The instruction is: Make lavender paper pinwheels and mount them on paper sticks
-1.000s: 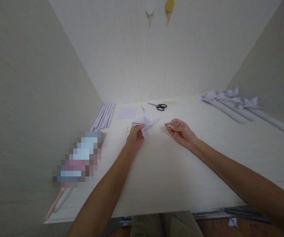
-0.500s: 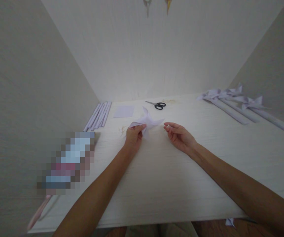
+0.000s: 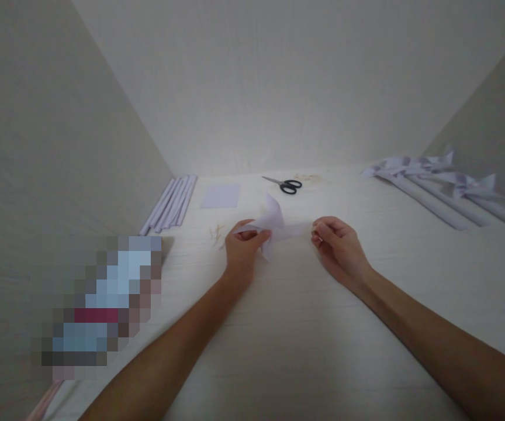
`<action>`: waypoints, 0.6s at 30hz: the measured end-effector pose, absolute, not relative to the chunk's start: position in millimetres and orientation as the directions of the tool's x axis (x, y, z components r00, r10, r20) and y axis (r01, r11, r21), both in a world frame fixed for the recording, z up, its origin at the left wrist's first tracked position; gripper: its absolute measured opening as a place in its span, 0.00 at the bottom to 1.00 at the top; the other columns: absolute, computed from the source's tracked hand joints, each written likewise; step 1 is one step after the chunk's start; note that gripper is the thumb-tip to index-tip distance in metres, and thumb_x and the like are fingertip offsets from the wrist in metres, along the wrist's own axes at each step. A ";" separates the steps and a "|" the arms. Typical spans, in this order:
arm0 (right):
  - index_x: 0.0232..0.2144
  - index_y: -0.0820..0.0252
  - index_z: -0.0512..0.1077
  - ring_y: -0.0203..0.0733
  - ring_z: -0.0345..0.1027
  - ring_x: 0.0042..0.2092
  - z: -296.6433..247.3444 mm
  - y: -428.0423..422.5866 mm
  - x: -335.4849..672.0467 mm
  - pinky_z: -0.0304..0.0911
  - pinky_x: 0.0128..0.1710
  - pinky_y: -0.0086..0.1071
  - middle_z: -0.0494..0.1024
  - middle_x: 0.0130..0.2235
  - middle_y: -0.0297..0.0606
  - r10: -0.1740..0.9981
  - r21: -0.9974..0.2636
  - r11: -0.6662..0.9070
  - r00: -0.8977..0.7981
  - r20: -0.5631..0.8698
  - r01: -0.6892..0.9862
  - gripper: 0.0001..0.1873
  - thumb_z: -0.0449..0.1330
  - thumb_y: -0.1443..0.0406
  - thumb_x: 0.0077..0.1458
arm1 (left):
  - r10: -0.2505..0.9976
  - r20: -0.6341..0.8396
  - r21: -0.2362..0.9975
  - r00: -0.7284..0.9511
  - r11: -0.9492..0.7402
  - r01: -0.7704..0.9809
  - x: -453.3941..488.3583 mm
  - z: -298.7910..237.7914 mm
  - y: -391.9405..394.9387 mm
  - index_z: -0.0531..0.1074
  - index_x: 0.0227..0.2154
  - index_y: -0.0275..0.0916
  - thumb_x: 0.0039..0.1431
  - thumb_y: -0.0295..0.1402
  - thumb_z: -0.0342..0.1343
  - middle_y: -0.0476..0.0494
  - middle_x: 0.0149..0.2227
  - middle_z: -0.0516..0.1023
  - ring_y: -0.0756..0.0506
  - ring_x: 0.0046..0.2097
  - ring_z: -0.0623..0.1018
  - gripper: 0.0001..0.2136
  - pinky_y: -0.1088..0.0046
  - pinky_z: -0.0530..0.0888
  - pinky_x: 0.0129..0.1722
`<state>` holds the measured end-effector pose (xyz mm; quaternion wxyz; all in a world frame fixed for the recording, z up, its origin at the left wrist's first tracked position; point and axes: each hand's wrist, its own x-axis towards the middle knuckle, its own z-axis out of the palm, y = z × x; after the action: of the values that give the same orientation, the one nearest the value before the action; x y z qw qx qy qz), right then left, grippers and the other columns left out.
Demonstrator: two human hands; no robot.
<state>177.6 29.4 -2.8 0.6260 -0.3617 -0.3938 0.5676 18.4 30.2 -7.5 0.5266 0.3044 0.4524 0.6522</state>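
My left hand pinches a pale paper pinwheel near its centre, with thumb on top and fingers underneath. Its curled blades stick up and out to the right, and one is smeared by motion. Just right of the pinwheel, my right hand is closed, thumb against forefinger. Whatever lies between those fingertips is too small and blurred to name. Small pale sticks lie on the table left of my left hand. Black-handled scissors rest behind the pinwheel, blades pointing left.
Rolled paper tubes lie side by side at the back left, with a square paper sheet beside them. Pinwheels on paper tubes lie at the back right. A pixelated object occupies the left edge. More thin sticks lie near the scissors.
The pinwheel has turned in my left hand and shifted slightly right. My right hand has moved right and its fingers have curled in more. The camera view has shifted slightly.
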 end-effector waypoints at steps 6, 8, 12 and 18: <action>0.23 0.59 0.67 0.31 0.66 0.22 -2.1 19.6 173.9 0.64 0.23 0.26 0.72 0.21 0.29 0.899 -0.904 0.427 0.099 0.427 0.020 0.05 0.61 0.68 0.43 | 0.936 -0.038 0.968 -0.351 -0.052 -0.244 24.5 -5.3 26.6 0.68 0.27 0.35 0.32 0.25 0.61 0.52 0.20 0.73 0.53 0.22 0.72 0.14 0.79 0.68 0.24; 0.27 0.59 0.69 0.34 0.69 0.25 -3.2 16.0 171.6 0.65 0.25 0.28 0.74 0.23 0.31 0.861 -0.853 0.489 0.058 0.506 0.182 0.05 0.61 0.68 0.43 | 0.936 -0.033 0.975 -0.351 -0.048 -0.218 26.4 -4.7 25.6 0.68 0.27 0.35 0.32 0.25 0.60 0.52 0.20 0.73 0.53 0.23 0.72 0.14 0.78 0.68 0.24; 0.31 0.58 0.71 0.37 0.71 0.30 -3.7 15.2 170.3 0.66 0.30 0.31 0.77 0.30 0.36 0.754 -0.644 0.605 -0.075 0.653 0.469 0.05 0.57 0.67 0.49 | 0.943 -0.030 0.978 -0.332 -0.042 -0.205 28.0 -4.2 24.2 0.67 0.27 0.35 0.31 0.25 0.60 0.52 0.20 0.73 0.53 0.23 0.72 0.13 0.78 0.68 0.24; 0.29 0.59 0.69 0.35 0.66 0.29 -2.1 14.9 167.6 0.62 0.28 0.29 0.73 0.26 0.35 0.597 -0.377 0.679 -0.175 0.783 0.630 0.05 0.53 0.68 0.52 | 0.944 -0.009 0.986 -0.331 -0.047 -0.163 27.8 -3.7 22.7 0.67 0.25 0.35 0.32 0.25 0.60 0.52 0.20 0.73 0.53 0.22 0.72 0.12 0.80 0.67 0.22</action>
<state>167.6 14.9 -2.1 0.5023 -0.4003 -0.7662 -0.0163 27.8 22.7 -3.7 0.4447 0.3700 0.5277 0.6219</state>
